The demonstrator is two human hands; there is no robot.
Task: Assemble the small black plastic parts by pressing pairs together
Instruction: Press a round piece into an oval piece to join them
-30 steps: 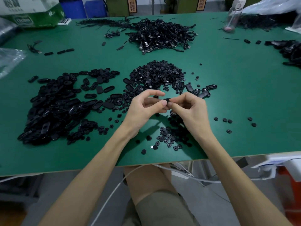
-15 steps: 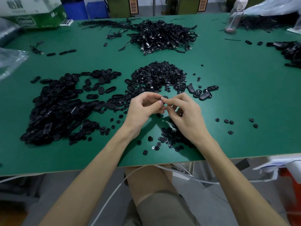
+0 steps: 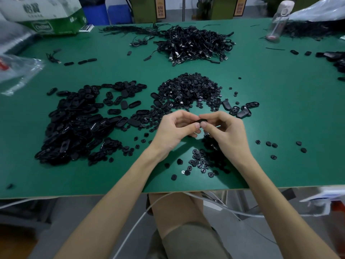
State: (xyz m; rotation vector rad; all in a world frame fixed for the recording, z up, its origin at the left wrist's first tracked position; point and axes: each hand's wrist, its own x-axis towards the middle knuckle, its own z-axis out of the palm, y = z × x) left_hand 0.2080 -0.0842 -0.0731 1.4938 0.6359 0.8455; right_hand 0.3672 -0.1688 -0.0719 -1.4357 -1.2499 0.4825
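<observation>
Above the green table (image 3: 280,113), my left hand (image 3: 175,130) and my right hand (image 3: 226,134) meet fingertip to fingertip. Between their thumbs and forefingers they pinch one small black plastic part (image 3: 201,121); its shape is mostly hidden by the fingers. A big heap of black oval shells (image 3: 78,124) lies to the left. A mound of small round black pieces (image 3: 188,90) sits just beyond the hands. Loose round pieces (image 3: 200,163) are scattered under my right wrist. A few oval assembled-looking parts (image 3: 240,109) lie to the upper right of my hands.
A tangle of black cables (image 3: 194,43) lies at the far middle. A clear bottle (image 3: 276,23) stands at the far right, a cardboard box (image 3: 46,17) at the far left, a plastic bag (image 3: 16,71) on the left edge. More black parts (image 3: 337,60) lie at the right edge.
Both hands stay together over the same spot. The fingers have shifted slightly on the part, and a little more of it now shows between the thumbs.
</observation>
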